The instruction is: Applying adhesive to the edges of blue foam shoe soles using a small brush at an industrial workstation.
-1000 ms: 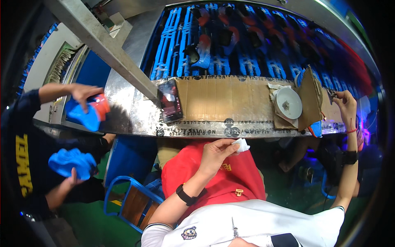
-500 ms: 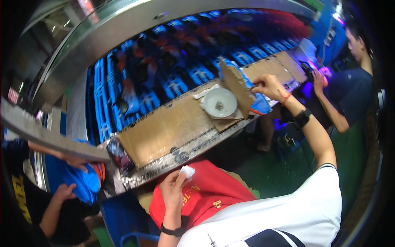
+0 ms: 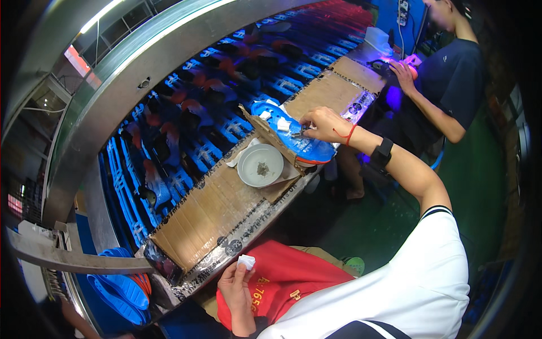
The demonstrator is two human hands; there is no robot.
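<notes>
Between the fingertips of my left hand (image 3: 236,291) is a small folded white cloth or paper (image 3: 247,261), held above the red apron on my lap. My right hand (image 3: 324,124) is pinched over a blue shoe sole (image 3: 313,148) with an orange edge; its fingers close on a small dark item that I cannot make out. White scraps (image 3: 283,124) lie on the sole. Beside it, an upright cardboard flap (image 3: 265,127) separates it from a pale round bowl (image 3: 261,176) with grey bits at its bottom.
A cardboard-covered ledge (image 3: 209,220) runs along a conveyor (image 3: 192,130) carrying several blue and dark pieces. Blue soles (image 3: 121,291) are stacked at the lower left, beside a metal bar (image 3: 84,255). A co-worker (image 3: 451,85) sits at the far right, hands on an orange item.
My view has swung, so the sole and its white scraps now show more fully beyond the flap. At left, the co-worker's hands have left the blue soles, which now lie stacked.
</notes>
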